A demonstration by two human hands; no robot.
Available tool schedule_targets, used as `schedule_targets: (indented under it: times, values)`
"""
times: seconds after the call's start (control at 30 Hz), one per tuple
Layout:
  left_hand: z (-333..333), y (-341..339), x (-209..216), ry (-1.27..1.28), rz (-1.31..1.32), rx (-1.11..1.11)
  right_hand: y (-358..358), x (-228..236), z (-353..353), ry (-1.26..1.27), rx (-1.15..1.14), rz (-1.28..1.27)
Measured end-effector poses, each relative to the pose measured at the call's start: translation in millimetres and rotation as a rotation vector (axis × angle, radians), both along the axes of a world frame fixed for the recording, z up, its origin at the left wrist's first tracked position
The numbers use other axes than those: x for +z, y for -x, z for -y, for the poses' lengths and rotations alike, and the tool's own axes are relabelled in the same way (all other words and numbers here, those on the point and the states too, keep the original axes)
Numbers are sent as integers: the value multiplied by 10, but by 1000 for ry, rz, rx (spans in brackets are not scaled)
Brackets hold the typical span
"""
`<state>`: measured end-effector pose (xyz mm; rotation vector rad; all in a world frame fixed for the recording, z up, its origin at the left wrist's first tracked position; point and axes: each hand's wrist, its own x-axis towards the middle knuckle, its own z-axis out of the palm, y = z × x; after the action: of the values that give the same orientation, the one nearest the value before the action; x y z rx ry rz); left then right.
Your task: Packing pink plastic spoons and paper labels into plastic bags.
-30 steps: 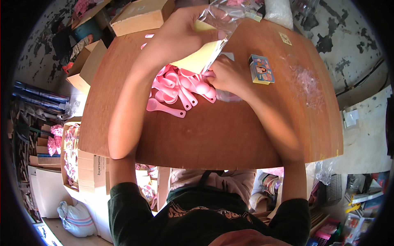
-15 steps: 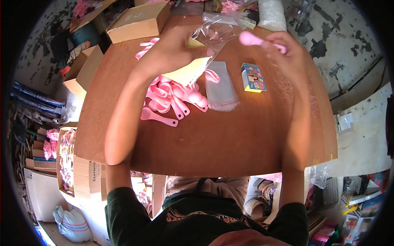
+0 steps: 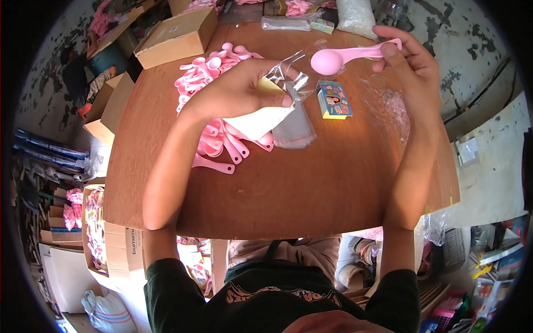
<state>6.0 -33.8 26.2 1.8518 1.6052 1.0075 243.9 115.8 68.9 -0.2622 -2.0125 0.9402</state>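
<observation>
My left hand point(image 3: 236, 91) pinches a clear plastic bag point(image 3: 288, 72) together with a pale card point(image 3: 261, 121). The bag's crinkled upper part stands out past my fingers. At the right, my right hand point(image 3: 416, 69) grips a pink scoop-like spoon point(image 3: 327, 61) by its handle, with the round bowl pointing left toward the bag. Beneath and beyond my left hand lie heaped pink spoons point(image 3: 191, 77), partly hidden by the hand and card. A stack of flat clear bags point(image 3: 297, 129) rests beside the card. Between my hands sits a small stack of printed cards point(image 3: 335, 101).
A closed cardboard box point(image 3: 177, 39) stands on the table's far left. Along the far edge are a bundle of clear film point(image 3: 286, 23) and a white plastic sack point(image 3: 355, 18). Thin clear scraps point(image 3: 395, 111) lie by my right forearm. Another person point(image 3: 83, 75) is at the far left.
My right hand has moved right, and the spoon's handle now slants upward to the right. My left hand keeps hold of the bag and card. The view has shifted slightly, showing more spoons.
</observation>
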Motion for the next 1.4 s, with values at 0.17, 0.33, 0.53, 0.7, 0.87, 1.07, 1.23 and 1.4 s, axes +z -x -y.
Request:
schedule_targets:
  times: [0.17,0.33,0.53,0.7,0.87,1.07,1.23,1.4]
  values:
    - [4,6,5,-144,-43,-203,20,-29,-39,-31,-74,-41]
    - [11,-14,16,-66,56,-236,0,-21,-9,-33,-73,-53]
    - [1,-30,5,-70,123,-255,61,-26,113,58,28,45]
    - [6,-74,-22,-70,209,-284,175,-77,253,101,91,43]
    - [-41,-71,-86,-223,34,-280,311,-178,365,56,90,0]
    - [-33,-120,-65,-97,218,-267,338,-212,313,-90,103,-45]
    - [-38,-127,-51,-57,181,-279,287,-195,320,41,173,7]
    - [-138,-114,-161,-534,124,-146,224,-132,357,-22,49,25]
